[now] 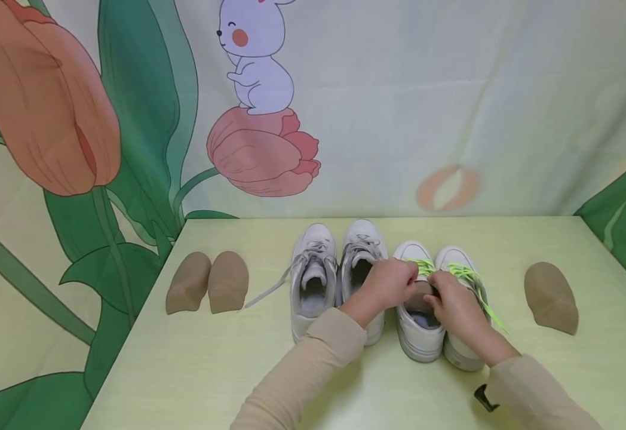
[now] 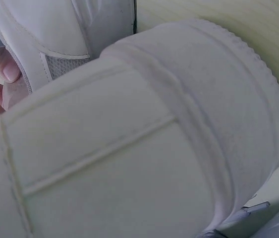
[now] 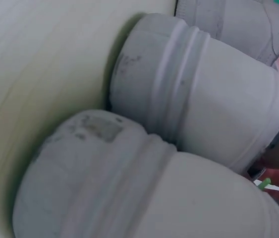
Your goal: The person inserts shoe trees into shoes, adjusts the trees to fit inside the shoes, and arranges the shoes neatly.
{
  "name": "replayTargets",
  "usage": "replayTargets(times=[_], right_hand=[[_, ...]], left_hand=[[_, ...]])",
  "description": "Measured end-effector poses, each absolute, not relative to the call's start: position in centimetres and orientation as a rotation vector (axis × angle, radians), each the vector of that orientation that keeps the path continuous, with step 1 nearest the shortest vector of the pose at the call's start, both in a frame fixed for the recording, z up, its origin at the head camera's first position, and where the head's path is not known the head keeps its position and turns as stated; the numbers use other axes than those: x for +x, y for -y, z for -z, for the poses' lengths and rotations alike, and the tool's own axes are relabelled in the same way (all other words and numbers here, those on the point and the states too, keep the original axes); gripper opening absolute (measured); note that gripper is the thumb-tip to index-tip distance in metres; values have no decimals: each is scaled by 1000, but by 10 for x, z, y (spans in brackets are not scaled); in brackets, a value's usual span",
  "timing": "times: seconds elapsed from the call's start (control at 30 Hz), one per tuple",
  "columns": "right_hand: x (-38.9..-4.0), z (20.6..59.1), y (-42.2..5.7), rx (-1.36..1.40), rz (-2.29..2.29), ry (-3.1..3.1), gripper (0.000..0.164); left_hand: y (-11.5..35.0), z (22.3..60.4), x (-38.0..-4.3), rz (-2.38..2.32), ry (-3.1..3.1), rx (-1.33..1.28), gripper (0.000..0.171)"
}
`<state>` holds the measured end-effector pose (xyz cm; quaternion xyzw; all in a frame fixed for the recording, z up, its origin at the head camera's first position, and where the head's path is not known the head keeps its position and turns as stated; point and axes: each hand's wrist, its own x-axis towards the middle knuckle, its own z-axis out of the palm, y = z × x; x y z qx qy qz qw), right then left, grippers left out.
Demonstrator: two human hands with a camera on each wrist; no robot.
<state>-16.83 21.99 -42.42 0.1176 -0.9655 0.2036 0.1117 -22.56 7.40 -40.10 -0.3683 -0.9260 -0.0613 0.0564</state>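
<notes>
In the head view, a brown toe-shaped shoe insert (image 1: pixel 416 297) sits part way inside the left white shoe (image 1: pixel 419 344) of the green-laced pair. My left hand (image 1: pixel 390 283) grips that shoe at its opening near the tongue, fingers curled. From the other side, my right hand (image 1: pixel 457 306) pinches at the insert's right edge, thumb pointing over the opening; its fingertips are partly hidden. The right green-laced shoe (image 1: pixel 465 357) stands under my right hand. The right wrist view shows both heels, with the nearer heel (image 3: pixel 203 198) covering much of the hand.
Two grey-laced white shoes (image 1: pixel 315 239) stand to the left, close beside my left forearm. Farther left lie two brown inserts (image 1: pixel 229 283), side by side. Another insert (image 1: pixel 551 297) lies at the right of the pale table (image 1: pixel 270 370). A printed cloth (image 1: pixel 377 119) hangs behind.
</notes>
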Motion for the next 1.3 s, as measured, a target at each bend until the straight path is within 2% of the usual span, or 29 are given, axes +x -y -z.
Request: replayTargets(times=[0.17, 0.33, 0.57, 0.97, 1.3], right_hand=[[-165, 426, -222, 315, -685, 2748, 30], [-158, 423, -214, 140, -683, 2707, 23], [-155, 415, -200, 55, -415, 2824, 40], [-159, 414, -193, -53, -321, 3003, 47], [-156, 423, -193, -56, -389, 2883, 40]], left_hand=[[-74, 401, -226, 247, 2825, -1096, 4], [-74, 399, -225, 276, 2834, -1080, 7], [-74, 397, -224, 259, 2829, -1056, 10], [-74, 399, -223, 272, 2851, -1067, 9], [-70, 401, -218, 289, 2816, -1072, 8]])
